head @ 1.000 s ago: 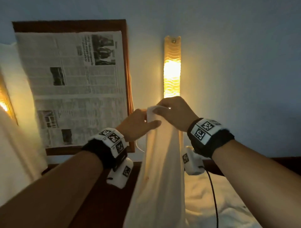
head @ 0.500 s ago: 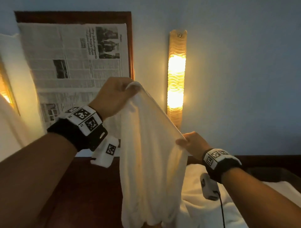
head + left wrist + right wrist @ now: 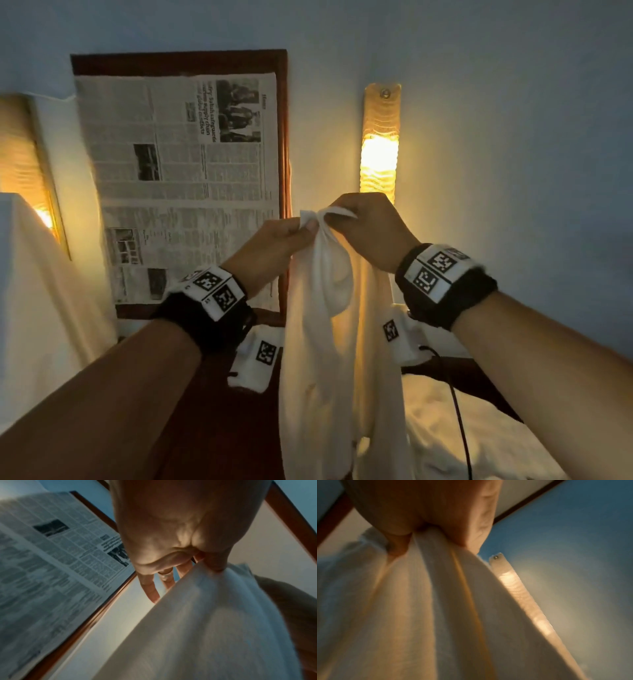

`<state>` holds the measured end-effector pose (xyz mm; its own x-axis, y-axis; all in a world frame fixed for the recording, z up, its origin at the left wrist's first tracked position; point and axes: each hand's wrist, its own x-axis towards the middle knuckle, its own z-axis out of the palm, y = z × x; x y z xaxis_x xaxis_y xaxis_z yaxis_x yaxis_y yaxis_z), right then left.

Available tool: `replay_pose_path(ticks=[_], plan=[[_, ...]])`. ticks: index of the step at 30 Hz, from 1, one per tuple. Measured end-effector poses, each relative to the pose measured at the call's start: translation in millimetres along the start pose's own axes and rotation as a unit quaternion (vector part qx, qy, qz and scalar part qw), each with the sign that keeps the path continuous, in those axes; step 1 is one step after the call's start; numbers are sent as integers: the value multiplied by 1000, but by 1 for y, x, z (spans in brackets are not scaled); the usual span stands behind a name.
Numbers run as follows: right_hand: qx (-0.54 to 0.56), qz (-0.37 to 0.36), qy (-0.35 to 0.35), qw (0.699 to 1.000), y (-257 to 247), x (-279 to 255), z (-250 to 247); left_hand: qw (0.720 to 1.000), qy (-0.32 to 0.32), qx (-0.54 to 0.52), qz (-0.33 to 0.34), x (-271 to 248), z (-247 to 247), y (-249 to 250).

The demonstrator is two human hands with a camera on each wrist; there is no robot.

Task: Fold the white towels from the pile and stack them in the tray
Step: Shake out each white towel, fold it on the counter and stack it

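Held up in front of the wall, the white towel (image 3: pixel 322 342) hangs limp from its gathered top edge, which the left hand (image 3: pixel 270 246) and right hand (image 3: pixel 370 229) pinch together; soft and light, it likely handles best gripped at the corners.

Dim room — warm glow from the wall lamp (image 3: pixel 379 161) — wrist views motion-blurred

Both forearms are reaching up and forward, each wearing a black wrist band with white tags. The left hand (image 3: pixel 274 245) and right hand (image 3: pixel 371 228) are meeting at chest height, knuckles nearly touching, each pinching the towel (image 3: pixel 322 359) top between thumb and fingers.
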<state>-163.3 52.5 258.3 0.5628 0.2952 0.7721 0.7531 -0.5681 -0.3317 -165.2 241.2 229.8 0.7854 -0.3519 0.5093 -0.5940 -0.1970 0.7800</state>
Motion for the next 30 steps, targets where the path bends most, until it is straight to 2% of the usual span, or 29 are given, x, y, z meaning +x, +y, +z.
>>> replay_pose_path(ticks=[2, 5, 8, 10, 12, 15, 18, 20, 21, 25, 28, 30], plan=[[7, -2, 22, 1000, 1, 3, -5, 999, 28, -41, 4, 3, 10, -3], [3, 0, 39, 999, 7, -3, -16, 997, 70, -1, 36, 9, 19, 4], [-51, 10, -1, 999, 19, -22, -17, 992, 103, 32, 73, 15, 18, 21], [-136, 32, -49, 989, 36, -40, -8, 989, 110, 57, 79, 15, 13, 31], [-198, 69, -60, 976, 56, -58, -1, 988, 106, 82, 77, 11, 3, 36], [-191, 162, -58, 967, 76, -87, -1, 986, 122, 88, 73, -1, -19, 32], [-236, 181, -62, 953, 78, -106, 2, 985, 132, 84, 73, -14, -40, 28], [-224, 204, -39, 952, 71, -105, 7, 985, 130, 91, 74, -20, -50, 27], [-216, 193, -12, 957, 64, -102, 12, 984, 129, 96, 74, -23, -54, 27], [-213, 61, 77, 972, 10, -72, 37, 986, 104, 116, 65, -34, -62, 28], [-247, 55, 60, 965, -27, -52, 51, 986, 94, 115, 77, -44, -66, 26], [-284, 89, 15, 954, -31, -56, 57, 985, 116, 97, 80, -52, -76, 29]])
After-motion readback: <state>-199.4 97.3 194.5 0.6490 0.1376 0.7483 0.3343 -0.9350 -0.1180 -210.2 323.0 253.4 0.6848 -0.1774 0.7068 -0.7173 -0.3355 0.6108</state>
